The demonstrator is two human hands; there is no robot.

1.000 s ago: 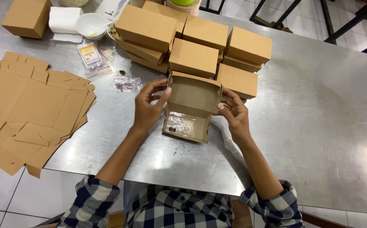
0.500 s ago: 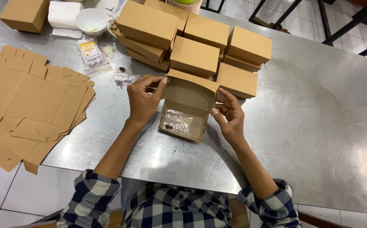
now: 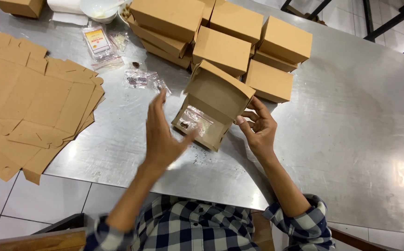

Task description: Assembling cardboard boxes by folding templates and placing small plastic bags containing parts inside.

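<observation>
Gripping the open cardboard box along its right side, the right hand had its fingers curled against the wall, while the left hand hovered just beside the box's left edge with an open grip, fingers spread and holding nothing, its thumb reaching toward the front corner. That box sat on the steel table near its front edge, lid flap tilted up and back. Inside lay a small clear plastic bag with something dark in it; what exactly could not be made out. Behind the box stood a cluster of closed cardboard boxes, some stacked. To the left, more clear sachets lay loose on the table, and beyond them a pile of flat unfolded box blanks overhung the table edge. A white bowl was cut off by the top of the view, its contents unclear.
</observation>
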